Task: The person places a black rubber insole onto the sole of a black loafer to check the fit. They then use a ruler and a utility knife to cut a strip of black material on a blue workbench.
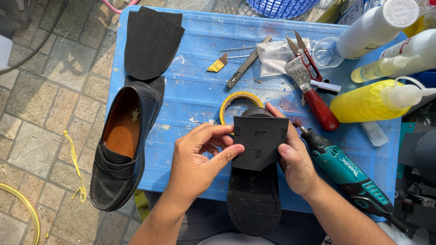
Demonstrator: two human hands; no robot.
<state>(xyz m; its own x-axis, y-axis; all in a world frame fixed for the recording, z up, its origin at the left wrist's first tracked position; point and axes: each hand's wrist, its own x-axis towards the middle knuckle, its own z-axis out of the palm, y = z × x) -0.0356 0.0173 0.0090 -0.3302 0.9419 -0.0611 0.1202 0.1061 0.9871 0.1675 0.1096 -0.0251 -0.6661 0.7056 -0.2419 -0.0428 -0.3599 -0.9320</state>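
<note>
Black leather on the far left: a loafer [121, 145] lies on its side, tan lining showing, half over the edge of the blue plastic table [195, 86]. Above it, flat black rubber sheets [152, 41] sit at the table's top-left corner. Moving in, the left hand [197, 161] has thumb and fingers closed on the left edge of a black rubber heel piece [260, 141], patterned face up. That piece is laid over the heel end of an upturned shoe [253, 195], sole to the camera, toe pointing down toward the person. Just behind it, a roll of yellow tape [240, 97] peeks out, with a small yellow-tipped blade [218, 64] and a grey utility knife [246, 63] further back. The right hand [293, 156] clamps the heel piece's right edge, fingertip up at the top corner, so both hands grip the same piece from opposite sides. On the right, a red-handled scraper [313, 97], red snips [306, 56], a teal rotary tool [349, 174], and yellow and white squeeze bottles [377, 97].
</note>
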